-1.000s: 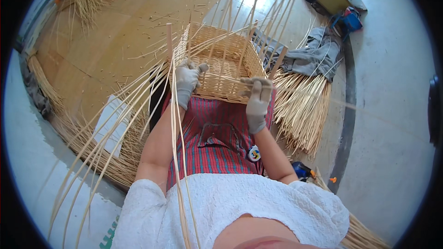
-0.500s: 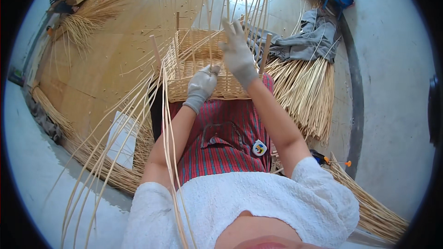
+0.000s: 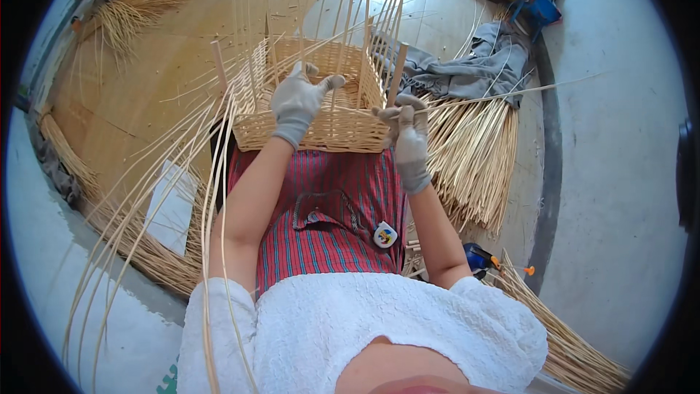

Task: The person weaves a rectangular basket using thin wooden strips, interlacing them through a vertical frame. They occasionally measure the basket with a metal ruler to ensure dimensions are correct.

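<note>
A partly woven rectangular wicker basket (image 3: 317, 133) rests on my lap, with long upright stakes rising from its walls and wooden posts at its corners. Over its front wall, my left hand (image 3: 297, 104), in a pale work glove, has its thumb stretched out apart from the fingers, beside a tall stake. My right hand (image 3: 410, 142), gloved alike, is at the basket's front right corner. Its fingers are closed on a thin wicker strand (image 3: 503, 95) that runs out to the right. More loose strands (image 3: 164, 157) trail from the basket's left side toward me.
Right of the basket lies a thick bundle of wicker rods (image 3: 474, 160), partly under a grey cloth (image 3: 492, 66). More rods (image 3: 138, 248) and a white sheet (image 3: 171, 204) lie on the left. A small white tape measure (image 3: 385, 235) rests on my striped apron (image 3: 321, 248).
My right hand has come down from among the stakes to the front right corner, and a strand now extends rightward from it. My left hand has moved left and up, its thumb now spread.
</note>
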Motion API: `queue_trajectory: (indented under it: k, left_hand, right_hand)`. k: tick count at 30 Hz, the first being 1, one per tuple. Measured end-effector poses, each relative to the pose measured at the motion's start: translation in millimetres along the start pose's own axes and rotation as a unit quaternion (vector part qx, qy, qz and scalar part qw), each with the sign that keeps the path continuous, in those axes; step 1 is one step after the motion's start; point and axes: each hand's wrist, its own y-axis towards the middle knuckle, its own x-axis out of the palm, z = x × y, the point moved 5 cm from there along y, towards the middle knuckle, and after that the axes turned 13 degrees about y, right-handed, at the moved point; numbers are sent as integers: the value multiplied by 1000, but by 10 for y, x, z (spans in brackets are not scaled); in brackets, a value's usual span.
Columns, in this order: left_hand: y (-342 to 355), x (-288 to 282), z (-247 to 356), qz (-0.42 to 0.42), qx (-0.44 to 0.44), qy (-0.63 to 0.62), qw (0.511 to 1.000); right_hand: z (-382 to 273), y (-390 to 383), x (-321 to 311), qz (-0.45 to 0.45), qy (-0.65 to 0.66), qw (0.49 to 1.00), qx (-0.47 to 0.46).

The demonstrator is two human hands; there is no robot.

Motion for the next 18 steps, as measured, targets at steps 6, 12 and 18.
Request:
queue_trajectory:
  k: [6,12,18]
  left_hand:
    - [-385,-226,59,137,47,-412,900]
    - [-497,695,480,-284,50,-117,950]
    - [-479,935,561,-212,93,-47,972]
  right_hand:
    - [-188,-27,-699,95,14,994,-57]
    - [-235,56,-461,181,60,978,-91]
    - [-692,1014,441,-11,-268,921,-282]
